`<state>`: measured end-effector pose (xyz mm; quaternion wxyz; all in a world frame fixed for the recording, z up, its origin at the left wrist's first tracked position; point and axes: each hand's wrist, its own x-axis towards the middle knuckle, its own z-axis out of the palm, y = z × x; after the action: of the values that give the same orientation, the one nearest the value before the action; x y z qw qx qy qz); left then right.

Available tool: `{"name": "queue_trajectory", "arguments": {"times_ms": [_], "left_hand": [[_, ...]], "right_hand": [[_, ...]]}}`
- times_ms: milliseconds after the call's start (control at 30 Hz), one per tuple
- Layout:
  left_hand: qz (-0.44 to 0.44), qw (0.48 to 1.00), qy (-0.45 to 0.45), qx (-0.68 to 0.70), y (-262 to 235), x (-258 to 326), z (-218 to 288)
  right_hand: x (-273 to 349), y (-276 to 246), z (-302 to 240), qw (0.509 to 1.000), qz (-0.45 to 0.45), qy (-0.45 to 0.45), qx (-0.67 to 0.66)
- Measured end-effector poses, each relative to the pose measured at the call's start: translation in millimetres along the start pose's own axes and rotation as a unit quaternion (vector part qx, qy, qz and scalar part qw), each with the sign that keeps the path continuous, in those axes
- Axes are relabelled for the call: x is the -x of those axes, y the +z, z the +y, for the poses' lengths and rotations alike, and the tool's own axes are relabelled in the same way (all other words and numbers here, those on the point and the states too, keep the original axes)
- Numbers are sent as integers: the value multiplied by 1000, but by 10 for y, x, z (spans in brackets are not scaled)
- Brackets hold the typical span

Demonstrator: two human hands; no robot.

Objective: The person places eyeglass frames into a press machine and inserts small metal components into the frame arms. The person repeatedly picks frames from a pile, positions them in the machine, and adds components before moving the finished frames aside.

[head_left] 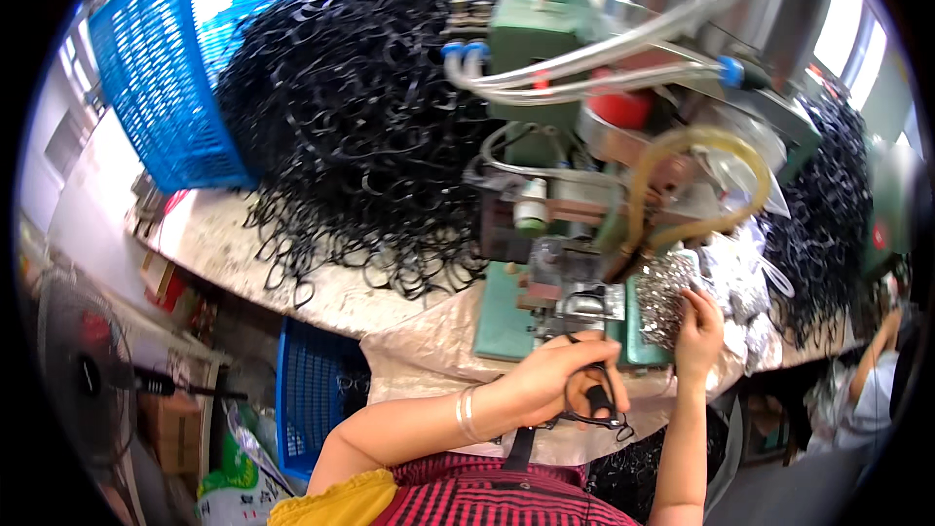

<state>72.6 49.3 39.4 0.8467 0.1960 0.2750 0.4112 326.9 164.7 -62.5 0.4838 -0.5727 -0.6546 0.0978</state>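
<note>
My left hand, a band on its wrist, is closed around a thin black strap that loops below its fingers. It is at the front of a green bench machine, right by the metal tooling. My right hand is at the right edge of a heap of small shiny metal pieces, which lie in a green tray. Its thumb and fingertips are drawn together; whether a piece is between them is too small to make out.
Black looped straps are heaped high at the left, spilling from a tipped blue basket. Clear hoses and a yellowish tube cross the machine. Another strap pile, plastic bags and a co-worker's arm are at right; a blue crate stands below.
</note>
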Motion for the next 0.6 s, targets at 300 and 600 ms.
{"name": "queue_trajectory", "arguments": {"times_ms": [300, 600], "left_hand": [[-48, 999, -13, -2, -100, 50, -88], [472, 443, 481, -592, -780, 1111, 468]], "right_hand": [[109, 338, 16, 896, 151, 190, -372], [47, 183, -497, 950, 26, 119, -288]]}}
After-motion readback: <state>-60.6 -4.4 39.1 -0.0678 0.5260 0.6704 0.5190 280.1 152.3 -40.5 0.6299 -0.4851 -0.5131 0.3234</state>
